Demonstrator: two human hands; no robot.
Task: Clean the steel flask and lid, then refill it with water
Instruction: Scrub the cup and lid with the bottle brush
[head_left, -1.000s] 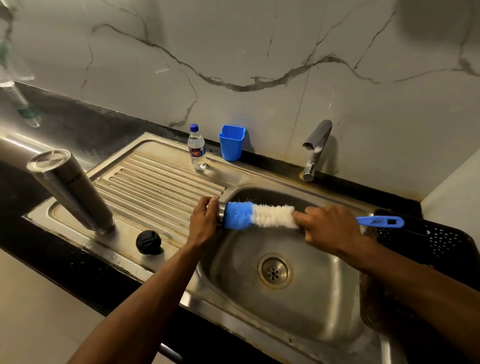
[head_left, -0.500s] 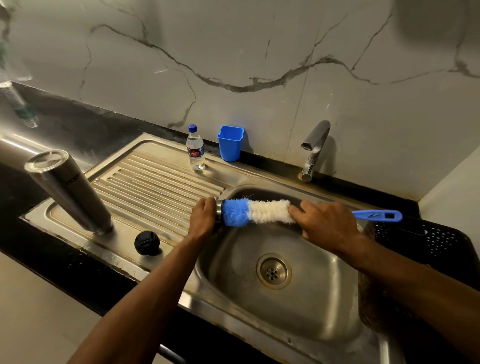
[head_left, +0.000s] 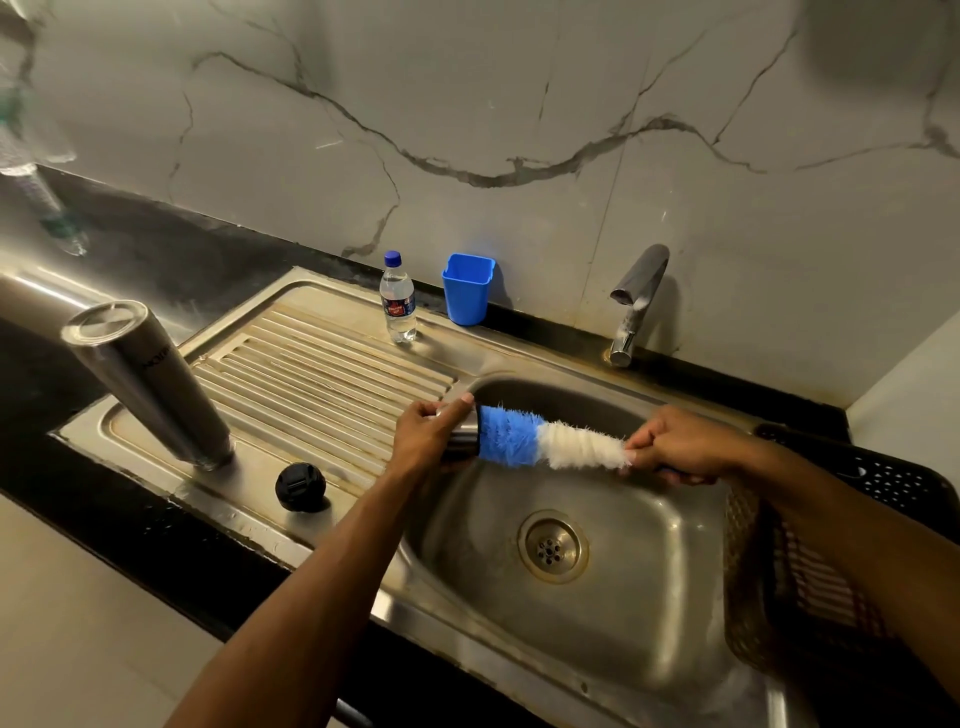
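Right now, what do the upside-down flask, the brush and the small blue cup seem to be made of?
Flask: brushed steel, by its grey metallic sheen and streaked highlights.
Brush: soft fuzzy fibres, blue then white, likely synthetic; its handle is hidden in the right hand.
Blue cup: probably moulded plastic, given its uniform opaque colour and dull surface.

A black counter (head_left: 78, 519) carries a steel sink unit whose ribbed drainboard (head_left: 322, 374) holds an upturned steel flask (head_left: 150, 384) at its left edge, a black lid (head_left: 300, 487) near the front, and a water bottle (head_left: 398, 299) and blue cup (head_left: 466, 288) along the back edge.
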